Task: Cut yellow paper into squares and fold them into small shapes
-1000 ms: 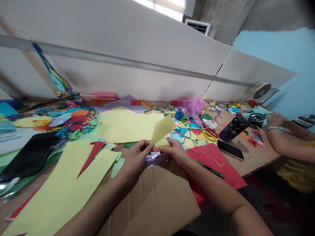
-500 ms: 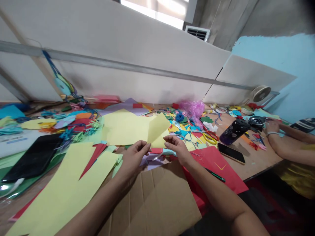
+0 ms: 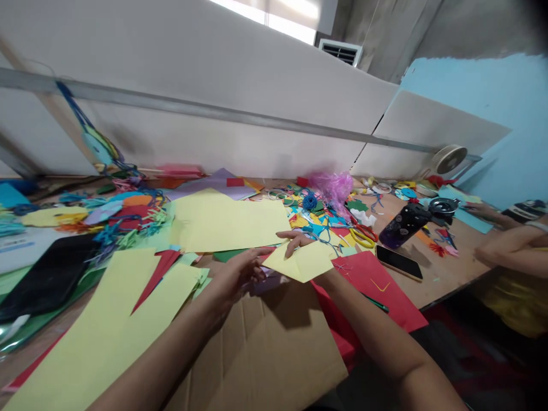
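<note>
The right hand (image 3: 295,242) sits behind a folded pale-yellow paper piece (image 3: 302,261), fingers showing past its upper edge; whether it grips, I cannot tell; the open left hand (image 3: 237,275) lies just beside the paper's corner; beneath is a brown corrugated cardboard sheet (image 3: 274,348); a large pale-yellow paper sheet (image 3: 226,222) lies beyond, a red card sheet (image 3: 377,285) rightward on the wooden worktop (image 3: 445,279).

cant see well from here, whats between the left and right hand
In the head view, a folded sheet of pale yellow paper lies between the left hand and the right hand, with purple paper scraps just below it.
</note>
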Demonstrator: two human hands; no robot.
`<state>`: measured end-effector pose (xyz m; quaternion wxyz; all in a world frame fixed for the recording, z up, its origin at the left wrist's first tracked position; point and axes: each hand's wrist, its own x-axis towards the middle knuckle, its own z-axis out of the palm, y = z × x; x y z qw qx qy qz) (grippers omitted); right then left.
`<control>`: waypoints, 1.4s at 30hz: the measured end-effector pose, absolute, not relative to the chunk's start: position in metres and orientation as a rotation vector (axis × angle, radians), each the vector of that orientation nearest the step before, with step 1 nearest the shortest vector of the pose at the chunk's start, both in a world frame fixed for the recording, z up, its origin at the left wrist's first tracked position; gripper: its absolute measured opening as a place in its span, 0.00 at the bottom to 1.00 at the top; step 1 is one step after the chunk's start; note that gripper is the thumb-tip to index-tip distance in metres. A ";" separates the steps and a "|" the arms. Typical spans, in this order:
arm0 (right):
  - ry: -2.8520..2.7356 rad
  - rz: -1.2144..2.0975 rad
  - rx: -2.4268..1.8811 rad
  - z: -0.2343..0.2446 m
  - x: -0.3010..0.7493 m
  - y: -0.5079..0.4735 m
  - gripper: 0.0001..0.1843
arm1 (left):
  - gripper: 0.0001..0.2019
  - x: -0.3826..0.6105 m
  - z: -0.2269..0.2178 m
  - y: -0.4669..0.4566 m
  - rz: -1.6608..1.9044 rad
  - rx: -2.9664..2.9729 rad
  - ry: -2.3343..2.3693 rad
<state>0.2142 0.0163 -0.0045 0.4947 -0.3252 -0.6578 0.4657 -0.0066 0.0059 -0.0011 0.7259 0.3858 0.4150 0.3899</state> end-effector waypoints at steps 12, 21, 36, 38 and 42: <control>-1.261 1.374 -0.870 -0.003 0.199 0.016 0.28 | 0.22 -0.005 -0.007 0.005 1.051 0.868 0.958; -1.213 1.413 -1.023 -0.001 0.189 0.009 0.21 | 0.22 -0.003 -0.006 0.008 1.186 0.995 1.094; -2.421 0.188 -1.706 0.002 0.224 0.028 0.18 | 0.29 -0.014 0.007 0.017 1.380 0.794 1.116; -2.450 0.109 -1.743 -0.001 0.220 0.027 0.18 | 0.29 -0.013 0.006 0.017 1.384 0.774 1.090; -2.241 0.166 -1.784 -0.001 0.222 0.030 0.09 | 0.30 -0.013 0.004 0.018 1.379 0.746 1.078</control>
